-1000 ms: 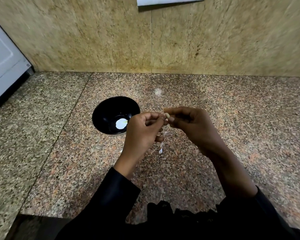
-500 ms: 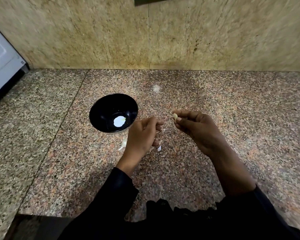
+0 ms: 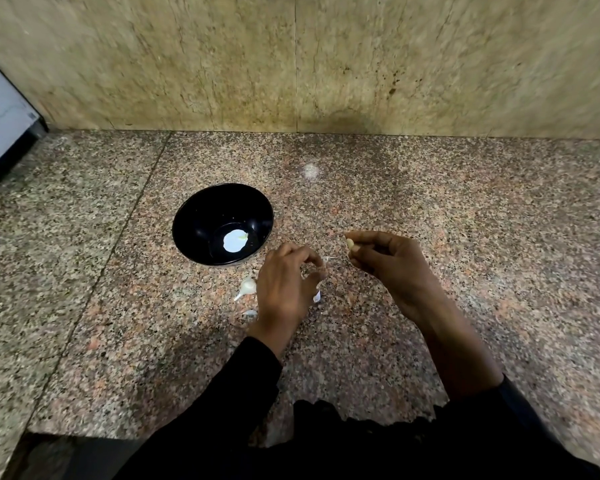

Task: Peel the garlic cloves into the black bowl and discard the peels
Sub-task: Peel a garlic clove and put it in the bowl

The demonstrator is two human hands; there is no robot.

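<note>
Nearest to the camera are the two dark sleeves (image 3: 222, 403) of the person, over the front edge of the granite counter (image 3: 465, 237). A little further, the left hand (image 3: 284, 289) hangs low over the counter with its fingers curled, and they seem to pinch a thin shred of peel (image 3: 329, 258) that sticks out toward the right; the shred is small, so I cannot be sure of it. Around this hand lie several white peels (image 3: 246, 287) on the counter, just in front of the bowl. The right hand (image 3: 392, 268) is raised beside it, apart from the left, and its thumb and fingers pinch a small pale garlic clove (image 3: 350, 244), which looks already bare. Behind the left hand stands the black bowl (image 3: 191, 220), with something pale and round on its bottom; I cannot tell if this is garlic or a reflection. I judge that the peeling of this clove is finishing. The next move probably asks the right hand to carry the clove left, over the bowl's rim, and release it there, while the peels must be gathered later.
</note>
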